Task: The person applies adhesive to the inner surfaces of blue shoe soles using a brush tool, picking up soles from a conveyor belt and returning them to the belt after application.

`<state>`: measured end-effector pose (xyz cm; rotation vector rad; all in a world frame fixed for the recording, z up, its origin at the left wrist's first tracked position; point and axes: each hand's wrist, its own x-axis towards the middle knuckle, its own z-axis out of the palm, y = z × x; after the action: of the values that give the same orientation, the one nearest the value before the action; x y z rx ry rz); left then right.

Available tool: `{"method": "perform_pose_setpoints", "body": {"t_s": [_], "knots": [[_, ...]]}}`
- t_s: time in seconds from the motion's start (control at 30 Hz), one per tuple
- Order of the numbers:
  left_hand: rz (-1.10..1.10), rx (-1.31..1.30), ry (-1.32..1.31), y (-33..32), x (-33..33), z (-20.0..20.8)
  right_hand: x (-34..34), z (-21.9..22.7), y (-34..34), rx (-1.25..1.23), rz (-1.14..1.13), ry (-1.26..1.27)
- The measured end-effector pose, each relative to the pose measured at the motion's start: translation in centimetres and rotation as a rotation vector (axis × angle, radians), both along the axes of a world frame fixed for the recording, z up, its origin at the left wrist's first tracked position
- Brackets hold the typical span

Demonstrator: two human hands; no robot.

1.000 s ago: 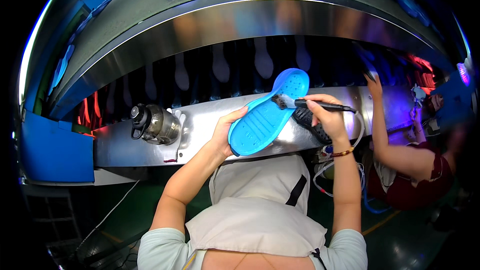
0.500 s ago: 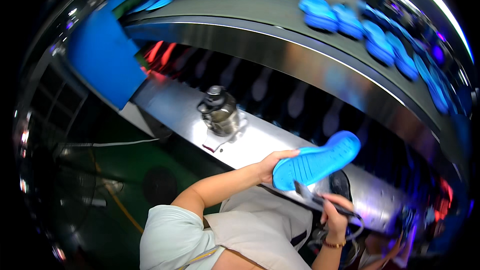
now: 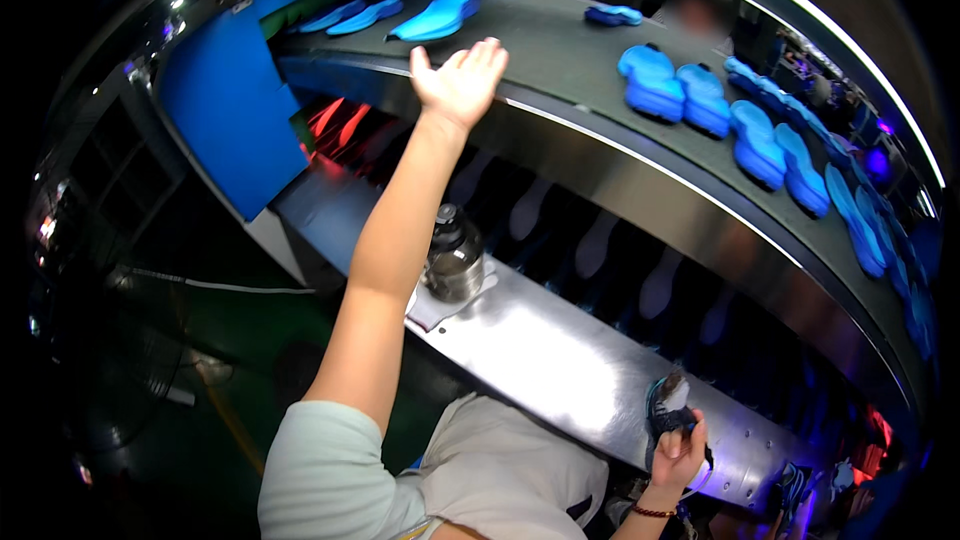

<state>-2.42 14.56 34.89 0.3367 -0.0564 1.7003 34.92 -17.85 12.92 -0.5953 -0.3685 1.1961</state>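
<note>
My left hand [image 3: 458, 85] is stretched out to the green-grey conveyor belt, palm up and fingers spread, holding nothing. Just past its fingertips a bright blue insole [image 3: 438, 16] lies on the belt, apart from the hand. Low on the right, my right hand [image 3: 680, 452] is closed round the dark handle of a brush-like tool [image 3: 675, 395] with a pale head and brownish tip. The tool is over or against a dark shoe [image 3: 656, 418] on the metal ledge; their contact is unclear.
Several blue insoles [image 3: 758, 145] line the belt [image 3: 545, 50] on the right, with more at its far left. A lidded bottle [image 3: 455, 265] stands on a cloth on the metal ledge [image 3: 540, 360]. Another person [image 3: 697, 12] is across the belt. Dark shoes sit at lower right.
My left hand has let go of the blue insole and moved up and left to the belt. My right hand has gone slightly down beside the dark shoe, with the tool.
</note>
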Motion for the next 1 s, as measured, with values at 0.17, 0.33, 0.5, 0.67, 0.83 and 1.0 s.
{"method": "perform_pose_setpoints", "body": {"t_s": [0.17,0.33,0.5,0.67,0.83,1.0], "knots": [[0.137,0.419,1.031,-2.8,12.0,1.9,-0.7,0.0,-1.2,-0.142,-0.09,-0.076],[0.835,0.824,1.99,1.5,14.3,0.8,-3.3,0.5,0.2,-0.19,-0.073,-0.218],[1.009,0.676,2.036,-0.9,12.9,1.2,-3.7,0.7,0.9,-0.243,-0.065,-0.161],[1.075,0.691,2.038,8.1,9.2,-1.6,-3.2,0.5,0.4,-0.165,-0.057,-0.175],[0.799,0.566,1.31,0.9,8.1,-2.3,-2.6,-0.3,-0.6,-0.173,-0.134,-0.139],[0.174,-0.061,0.818,-6.1,2.6,-6.2,-2.4,-1.0,-0.2,-0.162,-0.103,-0.139]]}}
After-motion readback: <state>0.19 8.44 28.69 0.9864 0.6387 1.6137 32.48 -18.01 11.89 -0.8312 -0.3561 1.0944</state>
